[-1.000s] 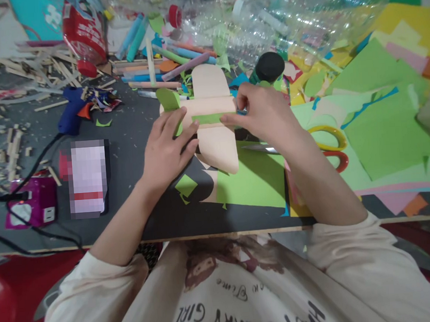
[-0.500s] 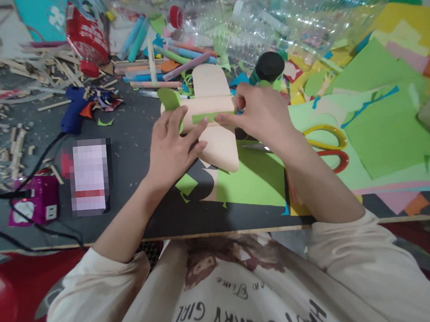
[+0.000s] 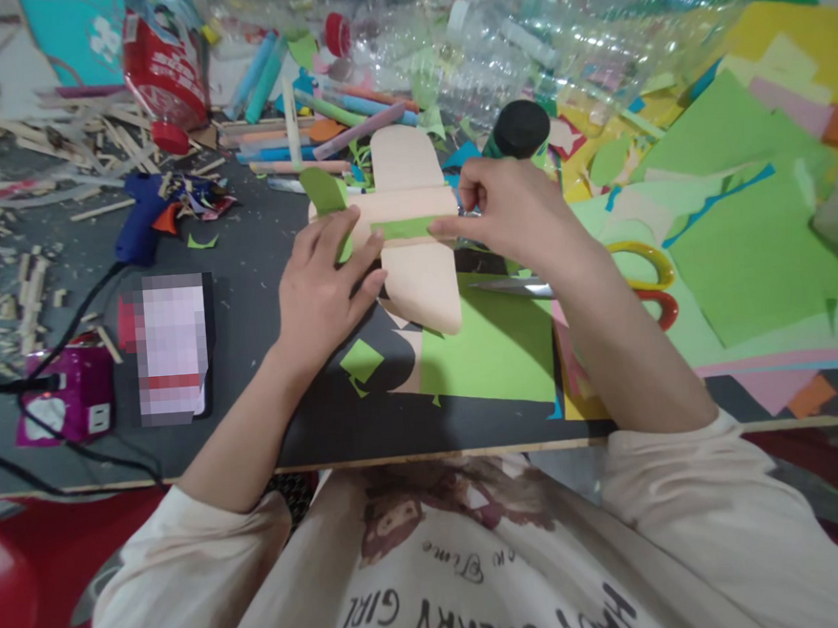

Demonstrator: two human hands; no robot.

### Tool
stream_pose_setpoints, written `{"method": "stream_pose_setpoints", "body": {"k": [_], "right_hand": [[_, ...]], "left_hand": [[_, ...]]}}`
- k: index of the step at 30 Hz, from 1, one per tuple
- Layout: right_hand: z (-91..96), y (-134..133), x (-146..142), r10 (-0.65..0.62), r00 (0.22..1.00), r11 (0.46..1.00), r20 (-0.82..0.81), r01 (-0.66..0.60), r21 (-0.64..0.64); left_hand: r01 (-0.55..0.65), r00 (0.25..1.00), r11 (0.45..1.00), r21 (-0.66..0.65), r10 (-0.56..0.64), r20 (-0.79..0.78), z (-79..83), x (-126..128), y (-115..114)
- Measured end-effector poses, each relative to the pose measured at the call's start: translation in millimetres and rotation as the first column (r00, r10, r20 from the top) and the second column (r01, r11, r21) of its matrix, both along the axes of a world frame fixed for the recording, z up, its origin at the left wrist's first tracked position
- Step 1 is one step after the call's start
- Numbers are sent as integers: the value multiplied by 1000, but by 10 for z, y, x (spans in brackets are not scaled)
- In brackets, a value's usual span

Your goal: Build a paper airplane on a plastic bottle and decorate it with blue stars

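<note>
A cream paper model airplane (image 3: 421,290) lies before me, with a rolled body, rounded wings and a green tail piece (image 3: 322,189). Along its body runs a green paper strip (image 3: 405,228). My left hand (image 3: 323,278) rests on the tail end, fingers spread, one fingertip at the strip's left end. At the nose end is my right hand (image 3: 512,207); its thumb presses the strip's right end and the other fingers are curled. What those curled fingers touch is partly hidden. Scissors (image 3: 649,264) with yellow and red handles lie partly under my right forearm.
A blue glue gun (image 3: 141,219), a pixelated phone-like object (image 3: 173,345) and a purple box with cables (image 3: 66,396) lie left. Behind are a black-capped container (image 3: 521,130), paper rolls (image 3: 360,144) and clear bottles (image 3: 400,47). Green sheets (image 3: 738,263) cover the right.
My left hand has shifted slightly left and down, uncovering more of the strip's left end. My right thumb has slid a little right along the strip.
</note>
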State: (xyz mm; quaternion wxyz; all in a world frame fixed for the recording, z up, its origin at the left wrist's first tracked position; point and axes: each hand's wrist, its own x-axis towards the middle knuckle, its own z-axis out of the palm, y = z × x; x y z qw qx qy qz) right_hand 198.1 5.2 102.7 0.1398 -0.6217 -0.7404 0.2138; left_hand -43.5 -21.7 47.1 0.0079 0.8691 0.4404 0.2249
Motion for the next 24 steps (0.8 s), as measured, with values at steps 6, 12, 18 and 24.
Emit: {"method": "stream_pose_setpoints", "body": {"k": [6, 12, 18, 24], "right_hand": [[45, -89, -211, -99, 990, 995, 97, 98, 6], [91, -93, -171, -63, 994, 998, 91, 65, -13], [59, 6, 173, 93, 992, 995, -83, -97, -40], [-89, 82, 387, 177, 983, 984, 39, -177, 10]], "left_hand": [[-44, 999, 999, -2, 44, 10, -60, 114, -56], [-33, 999, 999, 7, 34, -14, -43, 101, -52], [-10, 997, 999, -45, 14, 79, -18, 29, -18], [12, 993, 999, -43, -7, 119, -62, -10, 15]]}}
